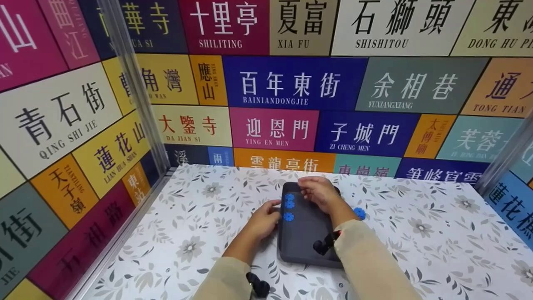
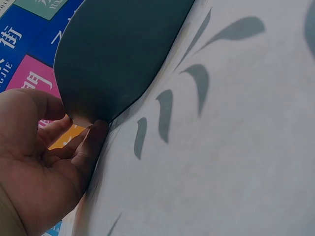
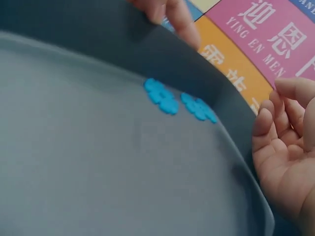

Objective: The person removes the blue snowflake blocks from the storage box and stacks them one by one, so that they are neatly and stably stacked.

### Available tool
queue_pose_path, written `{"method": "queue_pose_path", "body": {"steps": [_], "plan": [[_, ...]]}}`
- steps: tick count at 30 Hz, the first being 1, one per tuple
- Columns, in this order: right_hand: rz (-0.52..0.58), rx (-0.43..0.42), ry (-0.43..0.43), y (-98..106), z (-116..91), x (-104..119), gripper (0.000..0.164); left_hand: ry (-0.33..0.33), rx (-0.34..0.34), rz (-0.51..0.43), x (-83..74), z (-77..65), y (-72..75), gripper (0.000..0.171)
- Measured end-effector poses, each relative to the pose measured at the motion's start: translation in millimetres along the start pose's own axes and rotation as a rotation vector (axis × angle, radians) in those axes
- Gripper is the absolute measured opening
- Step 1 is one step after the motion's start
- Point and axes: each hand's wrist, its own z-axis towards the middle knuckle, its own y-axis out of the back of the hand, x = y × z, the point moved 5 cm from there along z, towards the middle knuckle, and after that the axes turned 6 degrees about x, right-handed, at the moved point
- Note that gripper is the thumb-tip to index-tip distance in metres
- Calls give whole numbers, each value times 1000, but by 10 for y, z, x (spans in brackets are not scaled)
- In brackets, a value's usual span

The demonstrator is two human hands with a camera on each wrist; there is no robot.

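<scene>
A dark grey rectangular tray (image 1: 308, 246) lies lengthwise in front of me. Three blue flower-shaped pieces (image 1: 288, 216) sit along its left side; two of those blue flowers (image 3: 161, 97) appear close to the rim in the right wrist view. My left hand (image 1: 262, 221) is at the tray's left side, thumb and fingers pinching its edge, as the left wrist view shows. Over the tray's far end is my right hand (image 1: 320, 193), fingers loosely bent. Nothing shows between its fingertips in the right wrist view. The right forearm hides part of the tray's right side.
Another blue flower cluster (image 1: 359, 213) lies on the table right of the tray, partly behind my right arm. A floral-patterned cloth (image 1: 200, 250) covers the table. Colourful sign-printed walls (image 1: 291, 83) rise behind and at both sides.
</scene>
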Motion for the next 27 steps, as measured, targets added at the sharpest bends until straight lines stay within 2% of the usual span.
{"method": "queue_pose_path", "body": {"steps": [8, 18, 27], "plan": [[-201, 171, -21, -133, -30, -122, 34, 11, 4, 30, 5, 27, 4, 53], [-431, 295, -28, -208, -70, -150, 36, 3, 13, 41, -22, 17, 22, 53], [-641, 434, 45, -307, -138, -135, 46, 2, 15, 43, -22, 2, 9, 55]]}}
